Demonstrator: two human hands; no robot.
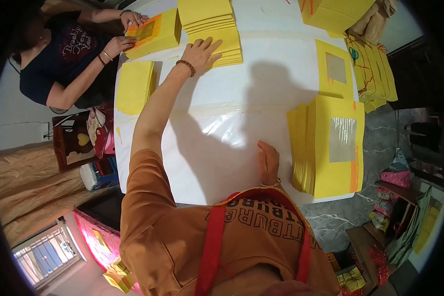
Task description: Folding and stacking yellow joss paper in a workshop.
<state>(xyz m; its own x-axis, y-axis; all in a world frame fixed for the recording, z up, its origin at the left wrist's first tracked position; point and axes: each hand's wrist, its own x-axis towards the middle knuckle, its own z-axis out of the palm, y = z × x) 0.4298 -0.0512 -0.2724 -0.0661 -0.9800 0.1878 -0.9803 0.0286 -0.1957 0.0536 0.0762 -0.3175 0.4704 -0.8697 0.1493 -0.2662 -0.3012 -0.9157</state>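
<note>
My left arm reaches far across the white table (222, 177). At its end, my left hand (201, 55) rests with fingers spread on a fanned stack of yellow paper (227, 42); it grips nothing that I can see. A second fanned yellow stack (204, 12) lies just beyond. My right hand (269, 160) is low over the near part of the table, seen edge-on, fingers extended and holding nothing visible. To its right stands a thick stack of yellow paper (325, 148) whose top sheet has a silvery square and an orange strip.
At the far left, a co-worker's hands (126, 37) touch a yellow stack with an orange-edged square. A smaller yellow stack (134, 88) lies by the left edge. On the right are a yellow sheet (335, 69), tied yellow bundles (372, 71) and teal-handled scissors (353, 54).
</note>
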